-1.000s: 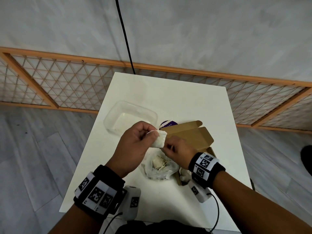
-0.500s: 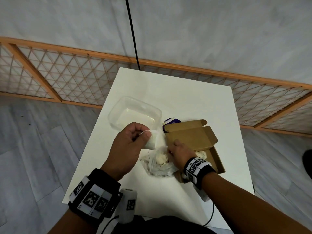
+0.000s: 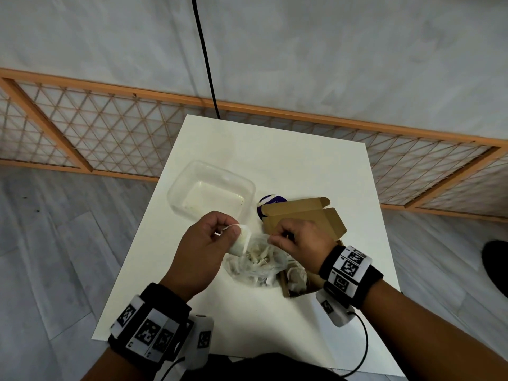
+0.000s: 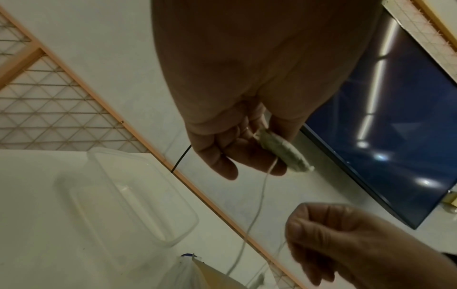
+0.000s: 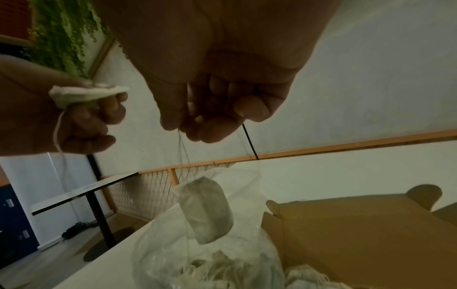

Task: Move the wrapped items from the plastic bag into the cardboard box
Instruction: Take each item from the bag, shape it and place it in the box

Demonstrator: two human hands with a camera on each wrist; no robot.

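While a white table (image 3: 275, 149) stands against a wooden lattice fence (image 3: 82, 133) on grey flooring, the left hand (image 3: 203, 243) pinches a tea bag (image 3: 239, 243), its long axis running from 1 to 7 o'clock, string trailing down. The right hand (image 3: 302, 240), half a second ago down at the plastic bag (image 3: 255, 268), has risen, pinching strings from which a second tea bag (image 5: 206, 211) dangles over it. The cardboard box (image 3: 305, 218) lies at 3 o'clock.

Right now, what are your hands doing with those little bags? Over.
Left hand grips one wrapped item. Right hand pinches strings, second item dangling over plastic bag. Strings tangled; cardboard box open.
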